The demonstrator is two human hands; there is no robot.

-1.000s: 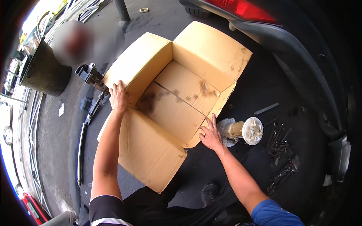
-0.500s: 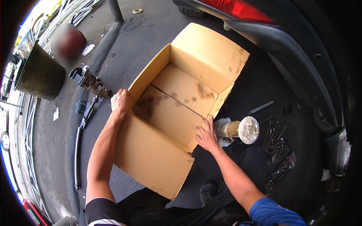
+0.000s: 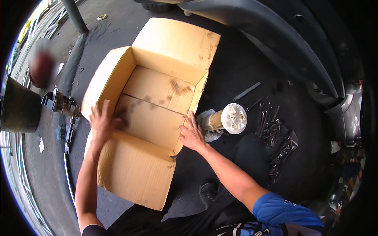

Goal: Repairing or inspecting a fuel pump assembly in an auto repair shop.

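An open cardboard box (image 3: 153, 100) with dark stains lies on the ground, its flaps raised or folded outward. My left hand (image 3: 101, 123), slightly blurred, is at the box's left side with fingers spread. My right hand (image 3: 191, 133) rests on the right edge, fingers apart. Beside it lies a cylindrical component with a white round top (image 3: 234, 118) on crumpled material. Left of the box is a metal jack-like device (image 3: 61, 103) with a long handle.
A dark car bumper (image 3: 283, 47) curves along the upper right. Wrenches (image 3: 269, 122) and a metal bar (image 3: 247, 91) lie at the right. A dark bucket (image 3: 21, 108), a blurred red object (image 3: 41, 70) and a post (image 3: 75, 17) stand at the left.
The view has shifted, putting the box further left. My left hand's fingers have spread from the edge, and the left flap has moved outward since the middle frame. My right hand stays on its edge.
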